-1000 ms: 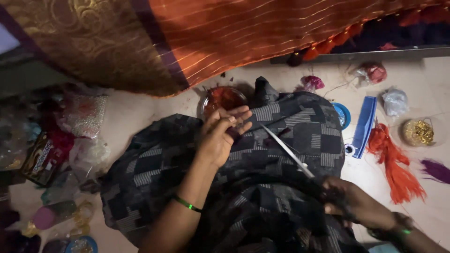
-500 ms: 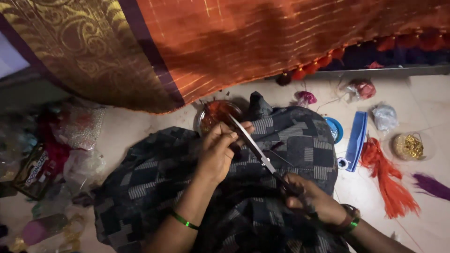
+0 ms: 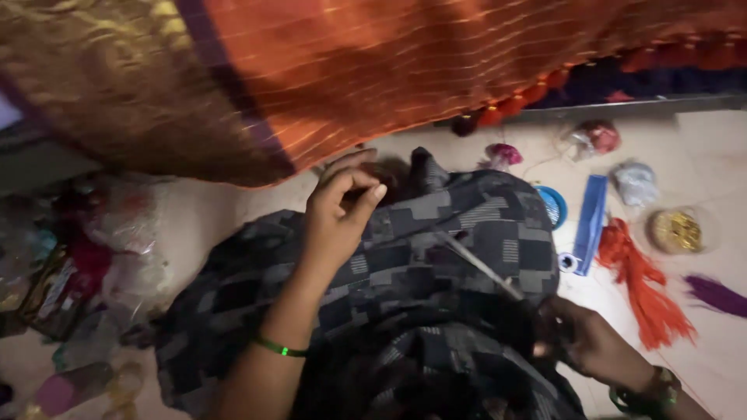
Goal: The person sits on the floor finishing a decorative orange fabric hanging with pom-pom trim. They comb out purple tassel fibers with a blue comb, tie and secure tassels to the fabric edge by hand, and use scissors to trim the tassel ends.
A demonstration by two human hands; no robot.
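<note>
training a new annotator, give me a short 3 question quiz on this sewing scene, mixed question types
1. True or false: the left hand is raised near the edge of the orange striped fabric with a gold border.
2. Multiple choice: the right hand holds the handles of what? A) slim metal scissors B) a hammer C) a paintbrush
3. Fill in: the bunch of orange thread tassels lies on the floor right of the flat ___ rectangular card.

Key: 1 true; 2 A; 3 blue
</note>
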